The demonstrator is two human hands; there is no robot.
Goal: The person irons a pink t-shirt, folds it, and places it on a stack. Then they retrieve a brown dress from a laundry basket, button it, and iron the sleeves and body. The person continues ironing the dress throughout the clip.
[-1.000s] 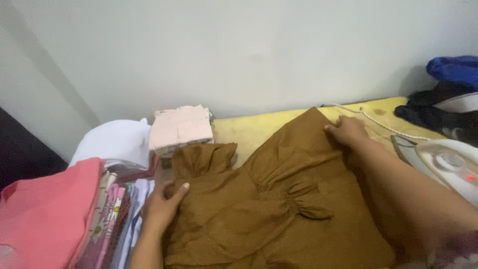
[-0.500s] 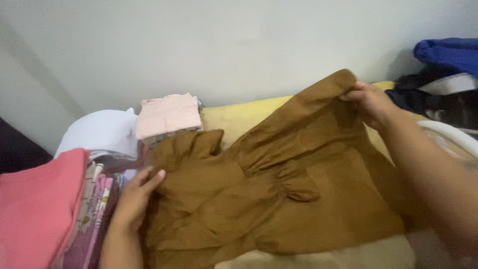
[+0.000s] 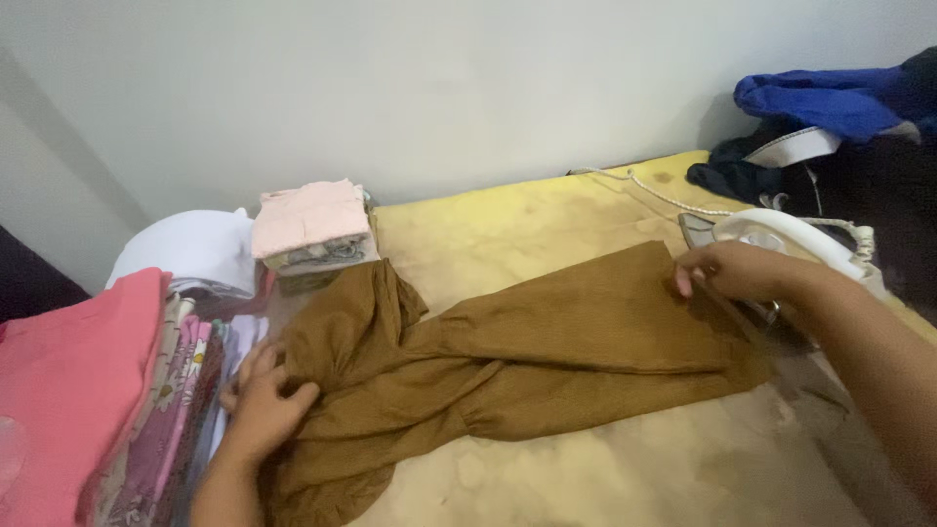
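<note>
Seemingly both hands, left hand and right hand, flat on brown garment.

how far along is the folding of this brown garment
Done: the brown garment already lies doubled over lengthwise in a long band on the yellow pad, and folded clothes are stacked at left. In hand: the left hand presses one end, the right hand pinches the other, beside the iron. Left: it looks to need folding across into a compact piece.
</note>
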